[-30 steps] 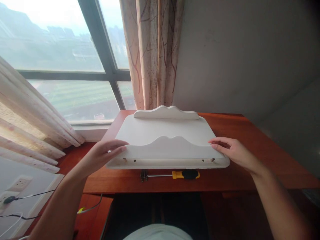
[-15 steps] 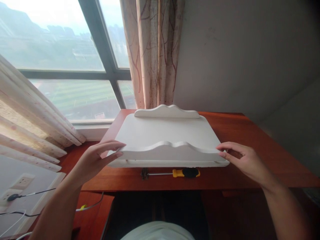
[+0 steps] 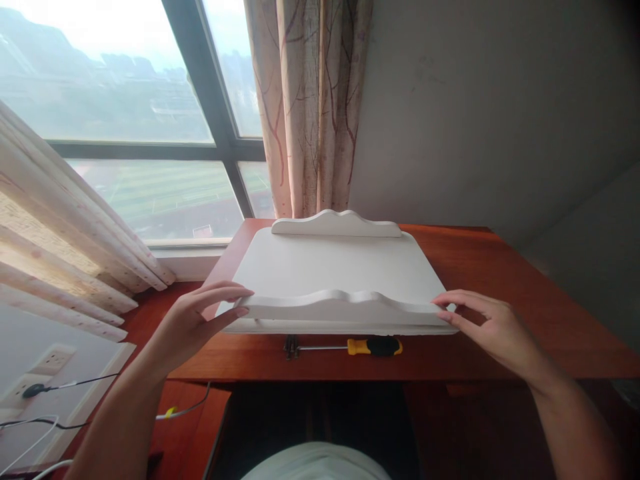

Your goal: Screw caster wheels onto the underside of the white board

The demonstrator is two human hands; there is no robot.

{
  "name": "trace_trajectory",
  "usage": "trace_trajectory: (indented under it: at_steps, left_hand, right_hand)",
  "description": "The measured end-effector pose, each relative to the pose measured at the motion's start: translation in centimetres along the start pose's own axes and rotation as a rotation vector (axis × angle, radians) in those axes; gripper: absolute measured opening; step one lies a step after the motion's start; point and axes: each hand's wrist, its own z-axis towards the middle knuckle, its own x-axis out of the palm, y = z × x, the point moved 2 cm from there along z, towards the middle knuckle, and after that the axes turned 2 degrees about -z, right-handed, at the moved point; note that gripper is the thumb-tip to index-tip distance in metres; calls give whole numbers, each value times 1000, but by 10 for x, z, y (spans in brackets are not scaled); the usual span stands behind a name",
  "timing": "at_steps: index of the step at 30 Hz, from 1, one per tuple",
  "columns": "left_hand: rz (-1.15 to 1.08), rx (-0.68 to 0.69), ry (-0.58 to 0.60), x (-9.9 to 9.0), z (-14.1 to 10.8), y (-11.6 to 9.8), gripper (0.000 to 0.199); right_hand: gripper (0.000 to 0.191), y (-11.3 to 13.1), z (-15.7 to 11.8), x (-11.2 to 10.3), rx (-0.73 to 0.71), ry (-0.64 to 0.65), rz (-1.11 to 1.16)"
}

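A white wavy-edged panel (image 3: 340, 309) stands along the near edge of a white board (image 3: 335, 263). My left hand (image 3: 207, 310) pinches the panel's left end between thumb and fingers. At its right end, my right hand (image 3: 477, 310) grips it the same way. A matching wavy panel (image 3: 336, 225) stands upright along the board's far edge. Just in front of the board lies a screwdriver (image 3: 375, 346) with a yellow and black handle. By its tip sit several small dark screws (image 3: 291, 347).
The reddish wooden table (image 3: 520, 313) reaches toward the grey wall (image 3: 475, 120). A patterned curtain (image 3: 317, 107) hangs behind it, beside a window (image 3: 150, 193). At lower left are a wall socket with a black plug (image 3: 34, 391) and loose cables (image 3: 187, 408).
Held at both ends, the near panel has come down slightly; the gap between it and the board is smaller. The whole view has shifted a little.
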Motion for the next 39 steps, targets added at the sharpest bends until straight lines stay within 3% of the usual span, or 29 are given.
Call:
trace_trajectory:
  at_steps: [20, 28, 39]
  left_hand:
    - [46, 22, 11, 3, -7, -3, 34]
    - [10, 66, 19, 13, -9, 3, 31]
    - [-24, 20, -14, 20, -16, 9, 30]
  right_hand:
    - [33, 0, -3, 2, 2, 21, -16]
    - [32, -2, -7, 14, -82, -77, -3]
    - [26, -5, -13, 21, -173, -146, -54]
